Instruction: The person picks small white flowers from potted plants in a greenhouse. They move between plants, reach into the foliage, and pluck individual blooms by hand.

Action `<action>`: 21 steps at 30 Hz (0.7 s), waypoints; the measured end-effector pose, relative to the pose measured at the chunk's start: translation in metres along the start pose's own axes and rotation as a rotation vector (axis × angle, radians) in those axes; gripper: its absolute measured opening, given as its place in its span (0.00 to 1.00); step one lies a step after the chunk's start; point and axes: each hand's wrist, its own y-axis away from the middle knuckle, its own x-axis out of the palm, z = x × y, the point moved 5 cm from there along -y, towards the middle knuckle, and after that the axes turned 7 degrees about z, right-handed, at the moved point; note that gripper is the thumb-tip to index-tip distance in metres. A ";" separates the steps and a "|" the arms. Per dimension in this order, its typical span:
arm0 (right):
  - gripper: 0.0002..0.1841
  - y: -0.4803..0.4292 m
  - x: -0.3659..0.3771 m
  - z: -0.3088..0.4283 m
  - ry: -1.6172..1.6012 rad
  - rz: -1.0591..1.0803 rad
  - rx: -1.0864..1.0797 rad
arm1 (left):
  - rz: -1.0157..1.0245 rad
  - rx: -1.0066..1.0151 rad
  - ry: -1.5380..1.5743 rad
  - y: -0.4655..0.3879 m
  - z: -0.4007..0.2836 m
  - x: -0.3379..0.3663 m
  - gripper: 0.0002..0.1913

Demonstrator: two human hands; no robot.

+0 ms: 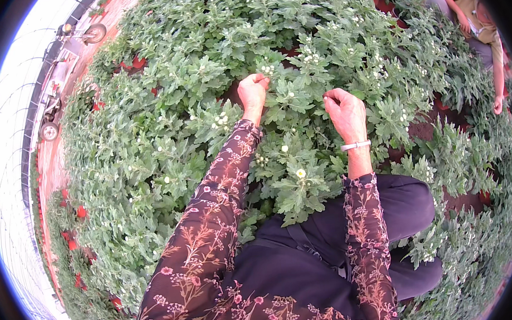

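Leafy chrysanthemum plants with small white buds spread before me. My left hand has its thumb and fingers pinched on a chrysanthemum shoot, right beside a cluster of pale buds. Leaves and fingers hide the exact grip point. To the right, my right hand is above the leaves, fingers curled and thumb against the forefinger; nothing shows between them. Between my hands stands a shoot with a pale bud. Closer to me, one white flower with a yellow centre is open.
My bent legs press among the plants. Red pots show through gaps in the foliage. At upper right another person is among the plants. A wheeled vehicle stands on the dirt path at left, beside the greenhouse wall.
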 end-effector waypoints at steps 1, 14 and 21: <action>0.10 -0.001 0.002 0.000 -0.056 0.020 0.015 | 0.035 -0.010 0.112 0.002 0.002 0.002 0.08; 0.11 -0.044 0.031 0.025 -0.045 0.142 -0.071 | 0.241 0.053 0.253 0.002 -0.003 0.010 0.13; 0.14 -0.072 0.061 0.036 0.023 0.206 -0.091 | 0.223 0.137 0.127 0.015 -0.005 0.018 0.09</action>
